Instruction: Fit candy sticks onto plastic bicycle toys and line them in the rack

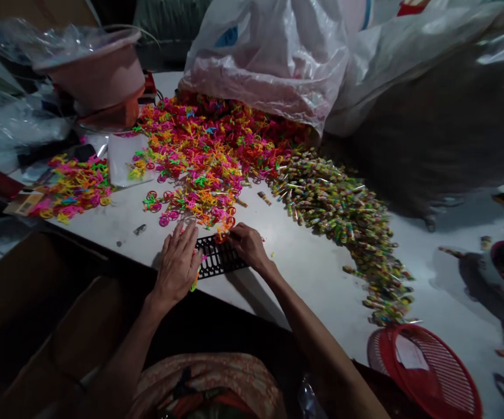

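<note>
A black slotted tray (219, 259) lies flat on the white table (308, 267) near its front edge. My left hand (177, 263) rests over the tray's left end with fingers stretched out; a small green and yellow plastic piece shows under its edge. My right hand (247, 243) is at the tray's far right end, fingers pinched on a small orange plastic piece (221, 236). Just beyond the tray spreads a big heap of small neon plastic toy pieces (208, 151) in pink, orange, yellow and green.
A band of small wrapped candies (343, 215) runs right of the heap. Large plastic bags (278, 52) stand behind. A pink basin (99, 70) and a smaller toy pile (75, 186) are left. A red basket (426, 372) sits front right, a cardboard box (38, 314) front left.
</note>
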Available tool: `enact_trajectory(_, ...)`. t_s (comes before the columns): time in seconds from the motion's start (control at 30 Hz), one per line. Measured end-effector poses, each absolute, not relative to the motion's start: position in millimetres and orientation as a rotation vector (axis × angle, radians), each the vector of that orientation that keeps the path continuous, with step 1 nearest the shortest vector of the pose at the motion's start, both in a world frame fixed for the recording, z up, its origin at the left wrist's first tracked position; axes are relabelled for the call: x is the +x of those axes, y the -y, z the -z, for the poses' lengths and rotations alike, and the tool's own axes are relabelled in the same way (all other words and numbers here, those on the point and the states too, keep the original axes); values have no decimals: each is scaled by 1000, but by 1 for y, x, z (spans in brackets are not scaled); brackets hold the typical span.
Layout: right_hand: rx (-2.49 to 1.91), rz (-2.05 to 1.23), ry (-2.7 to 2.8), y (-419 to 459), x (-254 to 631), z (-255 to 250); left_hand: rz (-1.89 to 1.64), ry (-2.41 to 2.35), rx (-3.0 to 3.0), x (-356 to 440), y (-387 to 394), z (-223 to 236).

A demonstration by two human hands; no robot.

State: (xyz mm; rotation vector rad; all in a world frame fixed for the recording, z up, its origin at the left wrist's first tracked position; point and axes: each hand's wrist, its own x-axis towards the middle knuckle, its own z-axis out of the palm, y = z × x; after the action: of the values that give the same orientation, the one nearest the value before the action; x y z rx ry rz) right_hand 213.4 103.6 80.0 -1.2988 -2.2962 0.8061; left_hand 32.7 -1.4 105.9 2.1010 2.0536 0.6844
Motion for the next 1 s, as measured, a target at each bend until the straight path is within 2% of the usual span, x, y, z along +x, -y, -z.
enact_trajectory(0.23,-1213,-1450,1506,-93,193,-64,-686,-2027,2063,30,2,-107)
enact_trajectory(0.33,-1190,-1634,1336,-88,188,-66,-688,-2019,2049,30,2,-107)
enact_trajectory(0.53,-1255,-1326,1582,-83,167,-60,-723,-1979,2044,29,4,-106)
enact_trajectory(0.77,-1064,-1428,1628,-87,140,-49,-708,-1985,2055,29,3,-106)
enact_trajectory(1.0,-1207,-1004,2173,-86,150,-51,-654,-2021,2072,32,4,-107)
